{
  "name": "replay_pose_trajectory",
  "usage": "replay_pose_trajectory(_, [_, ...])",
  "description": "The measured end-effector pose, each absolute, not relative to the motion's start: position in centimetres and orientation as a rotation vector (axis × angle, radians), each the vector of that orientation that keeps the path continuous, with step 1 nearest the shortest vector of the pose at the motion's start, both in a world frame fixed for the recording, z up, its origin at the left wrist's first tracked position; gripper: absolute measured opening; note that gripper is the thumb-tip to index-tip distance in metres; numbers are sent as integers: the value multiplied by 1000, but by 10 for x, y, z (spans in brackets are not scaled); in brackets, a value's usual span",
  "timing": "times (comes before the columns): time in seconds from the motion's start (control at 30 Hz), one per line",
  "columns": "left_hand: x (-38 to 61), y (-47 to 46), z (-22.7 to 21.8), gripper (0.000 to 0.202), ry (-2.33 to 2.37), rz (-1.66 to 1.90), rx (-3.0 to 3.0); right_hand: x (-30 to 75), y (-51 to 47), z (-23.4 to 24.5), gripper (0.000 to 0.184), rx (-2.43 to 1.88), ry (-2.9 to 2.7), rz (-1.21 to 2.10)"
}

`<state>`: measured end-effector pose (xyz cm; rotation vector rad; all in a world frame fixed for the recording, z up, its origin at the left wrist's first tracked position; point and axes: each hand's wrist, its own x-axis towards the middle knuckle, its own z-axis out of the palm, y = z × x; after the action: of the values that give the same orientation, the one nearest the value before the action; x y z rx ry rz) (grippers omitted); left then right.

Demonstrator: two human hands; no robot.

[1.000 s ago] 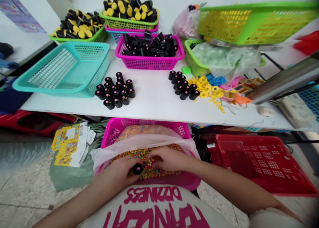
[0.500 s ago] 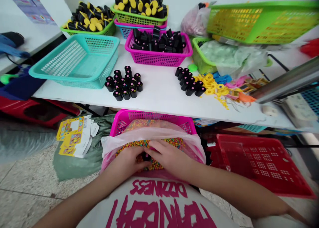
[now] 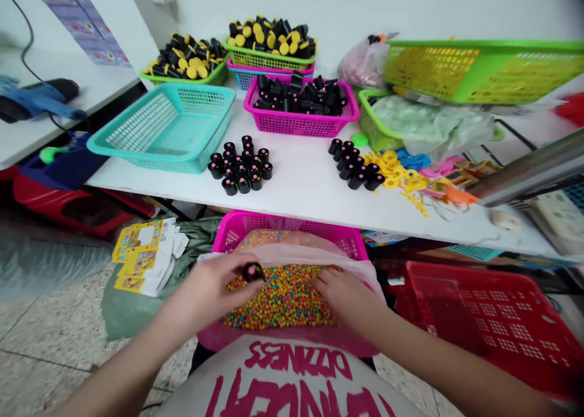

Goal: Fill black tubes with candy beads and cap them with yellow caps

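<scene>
My left hand (image 3: 210, 292) is raised above the rim of the beads, its fingers pinching a small black cylinder with a pink-dotted end (image 3: 252, 272). A heap of tiny multicoloured beads (image 3: 283, 301) lies in a plastic bag liner (image 3: 283, 253) inside a pink mesh basket (image 3: 292, 224). My right hand (image 3: 347, 298) rests open on the right edge of the beads and holds nothing.
Small groups of black cylinders (image 3: 241, 169) (image 3: 353, 165) stand on the white table (image 3: 292, 195). Beyond them are teal, pink and green baskets. A red basket (image 3: 488, 326) sits on the floor to the right, and a metal bar (image 3: 529, 174) juts in from the right.
My left hand has lifted the black cylinder out of the beads. My right hand has slid to the right, away from the left, and the view has shifted slightly.
</scene>
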<state>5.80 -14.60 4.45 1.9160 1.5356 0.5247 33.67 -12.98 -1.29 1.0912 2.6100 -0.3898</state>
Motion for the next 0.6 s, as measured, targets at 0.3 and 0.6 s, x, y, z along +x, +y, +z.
replay_pose_trajectory(0.3, [0,-21,36,69,2124,748,1741,325,-134,-37,44,1137,2409,-544])
replay_pose_trajectory(0.6, [20,-29,51,58,2352,616,1948,305,-127,-52,29,969,2637,-734])
